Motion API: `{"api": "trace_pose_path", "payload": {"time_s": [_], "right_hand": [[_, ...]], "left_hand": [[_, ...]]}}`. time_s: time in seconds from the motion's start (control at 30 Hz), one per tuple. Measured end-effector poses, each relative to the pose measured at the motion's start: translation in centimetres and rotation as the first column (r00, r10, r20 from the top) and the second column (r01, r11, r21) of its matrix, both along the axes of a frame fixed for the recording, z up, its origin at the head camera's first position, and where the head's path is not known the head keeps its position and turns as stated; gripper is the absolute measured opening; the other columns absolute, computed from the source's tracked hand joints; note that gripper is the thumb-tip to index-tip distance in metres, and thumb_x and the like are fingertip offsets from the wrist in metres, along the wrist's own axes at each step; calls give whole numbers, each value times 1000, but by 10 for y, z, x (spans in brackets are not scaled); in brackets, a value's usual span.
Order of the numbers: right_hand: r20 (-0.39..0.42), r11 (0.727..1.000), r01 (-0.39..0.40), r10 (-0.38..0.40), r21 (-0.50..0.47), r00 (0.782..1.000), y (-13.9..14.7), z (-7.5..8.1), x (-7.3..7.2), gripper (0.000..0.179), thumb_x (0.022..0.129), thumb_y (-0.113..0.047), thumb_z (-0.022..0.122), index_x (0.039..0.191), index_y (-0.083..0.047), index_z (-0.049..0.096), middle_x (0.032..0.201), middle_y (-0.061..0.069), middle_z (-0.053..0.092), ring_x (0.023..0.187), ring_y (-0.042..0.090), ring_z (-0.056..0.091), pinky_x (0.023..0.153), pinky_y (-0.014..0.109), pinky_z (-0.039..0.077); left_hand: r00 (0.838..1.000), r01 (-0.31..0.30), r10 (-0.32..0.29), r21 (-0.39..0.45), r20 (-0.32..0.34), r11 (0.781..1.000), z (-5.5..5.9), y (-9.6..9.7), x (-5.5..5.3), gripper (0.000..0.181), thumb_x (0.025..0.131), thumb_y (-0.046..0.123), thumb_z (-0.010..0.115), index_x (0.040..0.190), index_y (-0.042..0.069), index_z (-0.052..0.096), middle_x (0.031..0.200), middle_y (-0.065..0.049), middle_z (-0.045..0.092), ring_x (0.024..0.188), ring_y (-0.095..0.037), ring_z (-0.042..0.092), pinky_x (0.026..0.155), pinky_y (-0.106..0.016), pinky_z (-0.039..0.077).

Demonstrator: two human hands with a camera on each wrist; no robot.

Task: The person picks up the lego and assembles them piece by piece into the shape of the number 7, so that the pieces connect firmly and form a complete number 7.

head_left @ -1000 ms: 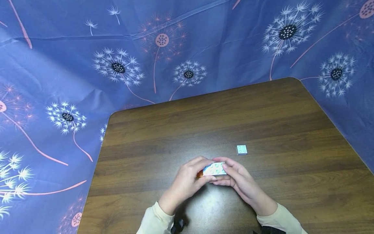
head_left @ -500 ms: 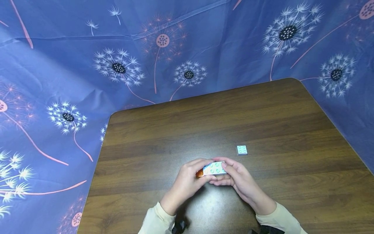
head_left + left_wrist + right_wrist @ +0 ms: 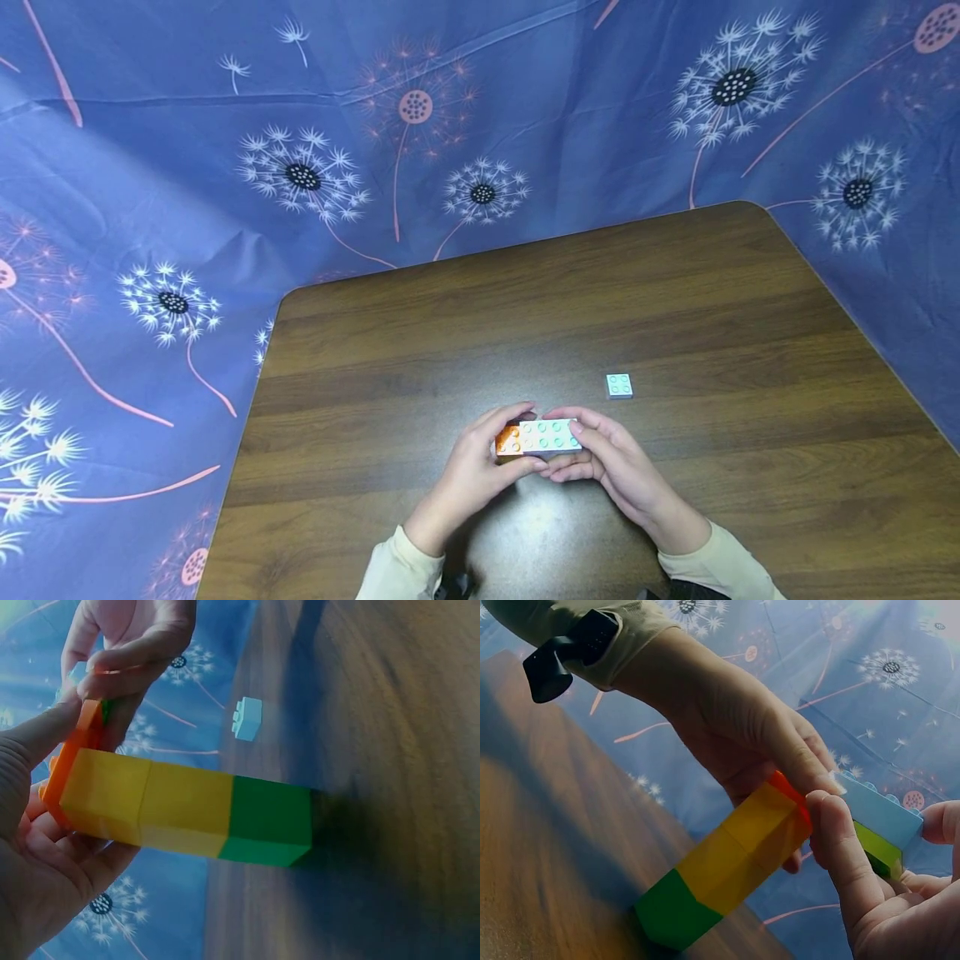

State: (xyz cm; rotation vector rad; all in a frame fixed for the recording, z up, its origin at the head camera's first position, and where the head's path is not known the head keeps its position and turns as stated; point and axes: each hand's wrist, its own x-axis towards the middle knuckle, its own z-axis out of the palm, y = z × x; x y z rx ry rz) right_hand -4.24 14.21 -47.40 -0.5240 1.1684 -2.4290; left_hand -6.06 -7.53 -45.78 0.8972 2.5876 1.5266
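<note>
Both hands hold one joined stack of toy building bricks over the table. A long light blue brick [image 3: 550, 436] lies on top, studs up, beside an orange brick [image 3: 508, 441] at its left end. Below the orange one, two yellow bricks [image 3: 150, 799] and a green brick [image 3: 266, 821] form a column toward the tabletop. A lime green brick [image 3: 877, 851] sits under the light blue one. My left hand [image 3: 472, 458] curls around the orange end, thumb at the near side. My right hand [image 3: 622, 467] pinches the light blue brick's right end, thumb on top.
A loose square light blue brick [image 3: 619, 385] lies on the wooden table [image 3: 420, 333], just beyond my right hand. Blue cloth [image 3: 585, 150] with dandelion prints hangs behind the table's far edge and along its sides.
The left fingers have loosened and spread from the light blue brick, so the orange brick now shows its studs. My right hand keeps its pinch nearly in place.
</note>
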Motion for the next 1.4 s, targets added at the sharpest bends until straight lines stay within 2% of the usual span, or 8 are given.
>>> {"api": "trace_pose_path", "payload": {"time_s": [0.3, 0.4, 0.5, 0.63, 0.77, 1.13, 1.27, 1.4], "right_hand": [[-24, 994, 38, -36, 105, 999, 5, -1, -2, 37, 106, -8, 31, 132, 18, 36, 107, 22, 66, 86, 29, 71, 73, 41, 56], [-40, 986, 69, -64, 150, 997, 10, -1, -3, 40, 107, -10, 30, 132, 20, 34, 105, 20, 67, 85, 30, 70, 72, 44, 56], [-40, 974, 101, -95, 202, 995, 18, -2, -5, 43, 108, -13, 29, 132, 22, 32, 103, 19, 67, 85, 33, 70, 71, 45, 56], [-2, 958, 117, -121, 263, 993, 23, -5, -7, 46, 108, -16, 32, 132, 23, 32, 102, 19, 66, 85, 31, 70, 72, 41, 56], [3, 969, 92, -95, 230, 995, 24, -7, -6, 48, 109, -18, 27, 131, 24, 33, 103, 18, 68, 87, 30, 70, 74, 40, 56], [-71, 983, 73, -62, 167, 996, 29, -5, -8, 43, 109, -14, 21, 132, 13, 44, 106, 18, 68, 89, 32, 69, 74, 42, 56], [-79, 963, 123, -106, 241, 991, 34, -6, -11, 45, 109, -16, 21, 130, 18, 42, 109, 15, 67, 87, 29, 70, 71, 44, 56], [-104, 906, 225, -201, 359, 974, 45, -9, -18, 46, 109, -20, 25, 128, 17, 44, 115, 9, 67, 81, 24, 69, 68, 42, 57]], "left_hand": [[993, -67, 61, 54, 97, 996, -12, -8, 4, 64, 72, 9, 85, 129, 5, 57, 112, -5, 68, 104, -19, 63, 94, -39, 48], [991, -81, 75, 52, 107, 995, 0, -7, 8, 59, 71, 3, 84, 124, 0, 59, 113, -10, 68, 101, -21, 64, 91, -42, 49], [991, -79, 72, 56, 117, 995, -2, -8, 8, 54, 74, 5, 83, 123, 1, 61, 118, -12, 66, 103, -22, 63, 90, -43, 50], [988, -59, 46, 81, 147, 995, -21, -10, 4, 45, 79, 14, 81, 121, 10, 64, 118, -3, 66, 105, -17, 62, 86, -43, 53], [988, -34, 20, 91, 150, 995, -22, -9, 4, 36, 82, 14, 79, 116, 16, 66, 113, 4, 66, 104, -15, 62, 81, -45, 55], [984, -39, 12, 152, 177, 988, -28, -15, 6, 35, 82, 7, 77, 115, 13, 66, 114, -1, 66, 105, -18, 62, 84, -35, 54], [980, -46, 12, 168, 197, 985, -28, -17, 6, 36, 81, 4, 77, 114, 13, 66, 115, 0, 65, 106, -18, 62, 86, -33, 53], [980, -48, 11, 181, 196, 982, -29, -19, 7, 37, 81, 2, 78, 115, 12, 66, 115, 0, 64, 106, -18, 62, 85, -33, 53]]}}
